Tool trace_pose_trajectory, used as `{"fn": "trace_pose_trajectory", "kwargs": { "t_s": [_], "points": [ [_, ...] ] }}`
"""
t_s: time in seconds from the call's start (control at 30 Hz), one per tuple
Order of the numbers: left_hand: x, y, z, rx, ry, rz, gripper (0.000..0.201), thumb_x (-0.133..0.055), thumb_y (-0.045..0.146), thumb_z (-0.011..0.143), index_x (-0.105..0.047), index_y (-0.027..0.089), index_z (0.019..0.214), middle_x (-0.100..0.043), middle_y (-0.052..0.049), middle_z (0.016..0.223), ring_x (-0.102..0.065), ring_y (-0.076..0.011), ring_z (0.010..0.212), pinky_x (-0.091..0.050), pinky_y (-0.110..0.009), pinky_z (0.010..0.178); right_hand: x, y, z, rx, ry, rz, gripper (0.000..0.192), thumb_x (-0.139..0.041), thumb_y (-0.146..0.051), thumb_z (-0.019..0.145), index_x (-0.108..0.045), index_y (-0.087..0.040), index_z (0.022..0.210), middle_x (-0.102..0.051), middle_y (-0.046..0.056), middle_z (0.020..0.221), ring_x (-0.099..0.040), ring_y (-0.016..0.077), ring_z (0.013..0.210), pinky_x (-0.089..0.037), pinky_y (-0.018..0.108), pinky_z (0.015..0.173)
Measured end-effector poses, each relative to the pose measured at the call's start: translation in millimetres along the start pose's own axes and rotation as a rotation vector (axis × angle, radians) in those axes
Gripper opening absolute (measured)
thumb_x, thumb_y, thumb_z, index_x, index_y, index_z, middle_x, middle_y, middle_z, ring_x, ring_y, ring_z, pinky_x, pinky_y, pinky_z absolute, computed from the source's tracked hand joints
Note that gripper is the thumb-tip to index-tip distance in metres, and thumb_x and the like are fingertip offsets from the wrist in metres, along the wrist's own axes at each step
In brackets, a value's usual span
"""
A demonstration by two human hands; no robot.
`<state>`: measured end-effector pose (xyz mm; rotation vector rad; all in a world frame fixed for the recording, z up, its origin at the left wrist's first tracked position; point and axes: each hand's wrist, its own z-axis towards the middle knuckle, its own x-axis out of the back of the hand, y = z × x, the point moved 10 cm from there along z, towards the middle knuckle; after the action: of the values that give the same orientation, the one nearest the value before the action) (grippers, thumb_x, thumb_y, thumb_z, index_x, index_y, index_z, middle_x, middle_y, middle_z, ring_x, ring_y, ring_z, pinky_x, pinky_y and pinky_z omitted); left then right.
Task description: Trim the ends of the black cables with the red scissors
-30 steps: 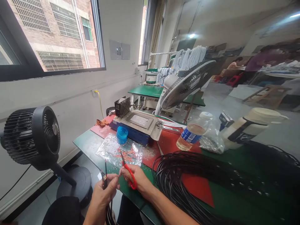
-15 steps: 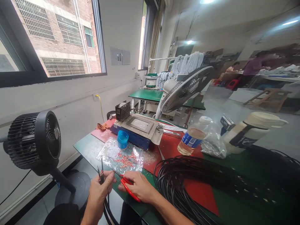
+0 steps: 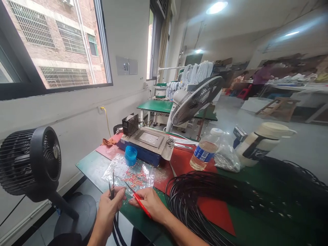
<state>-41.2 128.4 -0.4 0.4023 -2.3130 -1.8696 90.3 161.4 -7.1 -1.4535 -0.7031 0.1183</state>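
Left hand: our left hand point(image 3: 109, 206) is fisted around the black cable point(image 3: 112, 186) at the near edge of the table, fingers pressed together on the sheath, thumb on top; it sits at much the same spot as half a second ago.
Cable: its stripped end sticks up above the fist, thin wire ends fanned apart; the sheath drops below the hand, off the table edge. The end pointed up in the earlier frames too.
Right hand: our right hand point(image 3: 151, 203) holds the red-handled scissors point(image 3: 137, 200), fingers curled over the handles and pinching them.
Scissors: a second ago they stood nearly upright with the red loop showing under the hand; now they lie flat, blades aimed left toward the cable end, tips just beside the left thumb. We cannot tell whether the blades are parted.
Hands together: they are closer than a second ago, nearly touching over the green mat point(image 3: 138, 222).
Behind the hands: a clear plastic bag point(image 3: 128, 171) with small red bits lies just beyond, a blue cup point(image 3: 130, 155) past it, beside the grey-topped blue machine point(image 3: 146, 145).
Right of the hands: a big coil of black cable point(image 3: 217, 201) lies on green and red mats.
Further back: a water bottle point(image 3: 203, 153) and a white jug point(image 3: 261, 143) stand near each other.
Left of the table: a black fan point(image 3: 30, 164).
View: the camera has shifted, so the bench things sit slightly further left than before.
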Motion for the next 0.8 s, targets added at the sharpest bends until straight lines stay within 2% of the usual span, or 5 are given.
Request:
{"fn": "trace_pose_trajectory", "kwargs": {
  "t_s": [0.17, 0.3, 0.47, 0.7, 0.8],
  "points": [
    [-10.1, -16.7, -9.3, 0.083, -0.095, -0.114, 0.034, -0.072, 0.035, 0.063, -0.068, 0.011, 0.086, -0.050, 0.005, 0.047, -0.029, -0.0018, 0.040, -0.019, -0.019, 0.039, 0.3, 5.4, 1.1, -0.075, 0.018, 0.404, 0.046, -0.056, -0.059, 0.071, -0.049, -0.015, 0.058, -0.035, -0.006, 0.045, -0.029, 0.0049, 0.040, -0.020, 0.018, 0.039],
    [-11.7, -25.7, -18.4, 0.108, -0.072, -0.146, 0.033, -0.076, 0.034, 0.056, -0.069, 0.011, 0.080, -0.054, 0.003, 0.043, -0.024, 0.0007, 0.036, -0.016, -0.019, 0.038, -12.1, 4.3, -2.4, -0.134, -0.061, 0.626, 0.047, -0.060, -0.060, 0.067, -0.053, -0.014, 0.061, -0.040, -0.006, 0.043, -0.031, 0.0038, 0.033, -0.019, 0.017, 0.032],
    [-8.7, -25.9, -23.3, 0.089, -0.019, -0.083, 0.034, -0.077, 0.037, 0.053, -0.068, 0.011, 0.074, -0.055, 0.003, 0.042, -0.025, -0.0004, 0.036, -0.012, -0.021, 0.037, -17.8, 6.9, -3.2, -0.152, -0.096, 0.637, 0.044, -0.065, -0.056, 0.065, -0.055, -0.013, 0.062, -0.043, -0.006, 0.042, -0.034, 0.0038, 0.031, -0.020, 0.017, 0.029],
    [-1.8, -29.9, -22.2, 0.064, 0.017, 0.007, 0.040, -0.074, 0.043, 0.055, -0.068, 0.010, 0.078, -0.052, 0.003, 0.041, -0.025, -0.0022, 0.037, -0.012, -0.022, 0.039, -17.8, 2.4, -2.2, -0.057, -0.106, 0.575, 0.039, -0.070, -0.046, 0.065, -0.051, -0.013, 0.057, -0.044, -0.007, 0.042, -0.034, 0.0024, 0.033, -0.023, 0.015, 0.032],
    [-3.8, -28.8, -24.5, 0.064, -0.008, -0.005, 0.037, -0.072, 0.042, 0.059, -0.068, 0.012, 0.079, -0.051, 0.004, 0.042, -0.025, -0.0022, 0.038, -0.013, -0.021, 0.039, -24.4, 3.0, -6.1, -0.139, -0.147, 0.647, 0.039, -0.069, -0.048, 0.065, -0.052, -0.013, 0.057, -0.043, -0.007, 0.041, -0.033, 0.0030, 0.031, -0.021, 0.016, 0.029]
  ]
}}
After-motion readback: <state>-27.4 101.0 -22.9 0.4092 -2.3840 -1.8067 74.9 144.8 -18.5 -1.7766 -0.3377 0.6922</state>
